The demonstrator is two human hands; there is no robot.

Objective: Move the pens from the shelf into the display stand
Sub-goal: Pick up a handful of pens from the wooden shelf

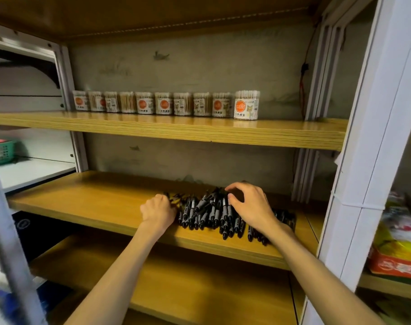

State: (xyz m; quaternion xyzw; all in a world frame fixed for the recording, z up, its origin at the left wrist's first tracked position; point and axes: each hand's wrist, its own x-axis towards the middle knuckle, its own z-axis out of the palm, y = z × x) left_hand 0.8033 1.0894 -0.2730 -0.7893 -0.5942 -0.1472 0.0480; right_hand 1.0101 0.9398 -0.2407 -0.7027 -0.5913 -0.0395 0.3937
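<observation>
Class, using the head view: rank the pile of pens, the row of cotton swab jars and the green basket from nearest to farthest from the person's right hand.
1. Pile of pens: right under the right hand, on the middle shelf.
2. Cotton swab jars: one shelf up, at the back.
3. Green basket: far left, in the neighbouring unit.

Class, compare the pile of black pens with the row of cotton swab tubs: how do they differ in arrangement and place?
The pens lie flat in a loose heap on the middle shelf; the cotton swab tubs stand upright in a neat row on the shelf above. Both hands are at the pens; nothing touches the tubs. Both sit on wooden shelves.
</observation>
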